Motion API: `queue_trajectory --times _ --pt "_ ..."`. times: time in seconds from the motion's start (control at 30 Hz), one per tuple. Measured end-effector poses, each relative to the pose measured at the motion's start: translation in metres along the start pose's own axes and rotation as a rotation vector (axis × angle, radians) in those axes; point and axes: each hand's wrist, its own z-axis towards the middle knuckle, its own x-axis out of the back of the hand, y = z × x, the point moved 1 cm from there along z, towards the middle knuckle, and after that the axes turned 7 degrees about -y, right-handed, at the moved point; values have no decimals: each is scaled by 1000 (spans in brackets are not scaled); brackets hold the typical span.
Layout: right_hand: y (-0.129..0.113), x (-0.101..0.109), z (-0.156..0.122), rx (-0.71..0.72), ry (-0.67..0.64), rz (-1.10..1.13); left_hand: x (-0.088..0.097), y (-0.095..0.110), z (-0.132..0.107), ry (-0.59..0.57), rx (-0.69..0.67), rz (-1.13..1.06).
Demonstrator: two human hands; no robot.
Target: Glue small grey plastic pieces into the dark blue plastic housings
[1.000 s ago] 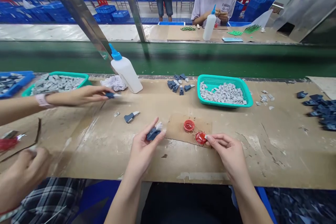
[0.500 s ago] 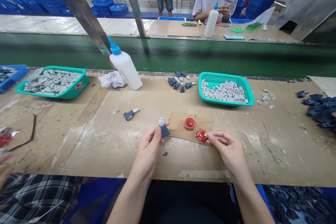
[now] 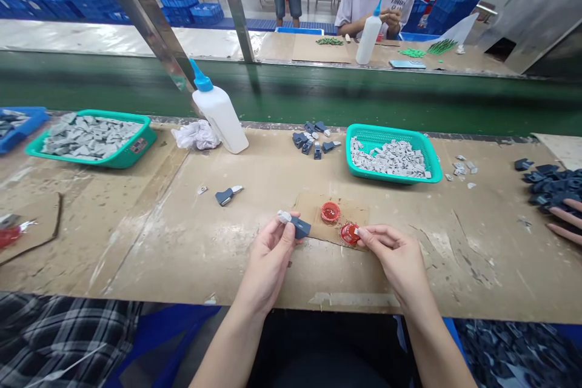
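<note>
My left hand pinches a dark blue-grey plastic part with a light grey tip, held just above the bench. Between the thumb and fingers of my right hand is a small light grey plastic piece, at the rim of a tilted red cap with wet red inside. Behind that cap, a second red cap holds a red, glossy liquid. Both caps rest on a cardboard piece. Another dark part with a grey tip lies to the left of my left hand.
A green basket of small grey pieces stands behind my right hand, another green basket at left. A white bottle leans beside crumpled tissue. Another person's fingers touch the dark parts pile. Assembled parts lie at the back.
The dark part in my left hand has turned more sideways and moved slightly right. My right hand stays at the red cap. Another person's hand appears at right; one at left has left view.
</note>
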Motion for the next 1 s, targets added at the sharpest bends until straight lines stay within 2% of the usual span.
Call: queue_trajectory --times 0.17,0.27,0.37,0.53,0.67,0.93,1.0 --pt "-6 4 -3 -31 -17 39 -2 -8 -1 -66 -88 -16" --pt "-18 4 -11 -8 -10 49 -4 -13 -1 -64 -158 87" --pt "-34 -2 -23 52 -34 45 -12 -14 -3 -43 -211 193" --pt "-50 -18 -32 99 -136 69 -31 -11 -5 -51 -247 185" --pt "-49 -22 -31 91 -186 73 -38 -9 -7 -89 -244 149" --pt "-43 -20 -30 36 -261 60 -40 -10 -11 -86 -236 167" --pt "-43 -19 -31 7 -325 71 -40 -10 -13 -102 -244 195"
